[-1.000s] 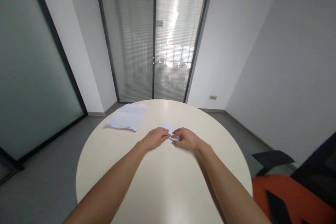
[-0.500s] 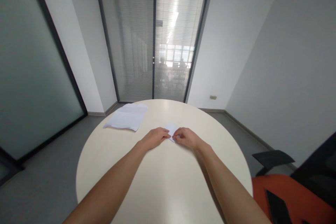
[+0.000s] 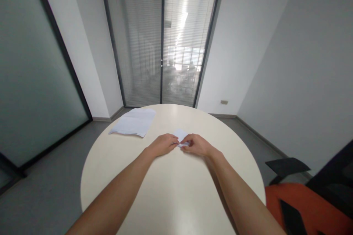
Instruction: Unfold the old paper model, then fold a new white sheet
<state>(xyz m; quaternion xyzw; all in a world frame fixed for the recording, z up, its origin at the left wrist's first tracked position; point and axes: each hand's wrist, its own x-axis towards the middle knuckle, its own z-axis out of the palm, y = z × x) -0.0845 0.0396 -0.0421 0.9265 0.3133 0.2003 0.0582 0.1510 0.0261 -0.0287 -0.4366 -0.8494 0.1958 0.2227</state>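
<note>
A small piece of white folded paper [image 3: 180,133] lies on the round table between my hands, its near edge lifted into a fold. My left hand [image 3: 164,144] rests at its left side, fingertips closed on the paper's near left corner. On the other side, my right hand [image 3: 196,144] pinches the near right part between thumb and fingers. The fingers cover both side edges of the paper.
A stack of white paper sheets [image 3: 134,122] lies on the far left of the cream round table [image 3: 173,191]. An orange chair [image 3: 306,205] with black armrests stands at the right. Beyond the table is a glass door [image 3: 135,44] with blinds.
The near edge of the small paper now stands up as a fold between my fingertips. My right fingers have shifted slightly; the left hand stays nearly in place.
</note>
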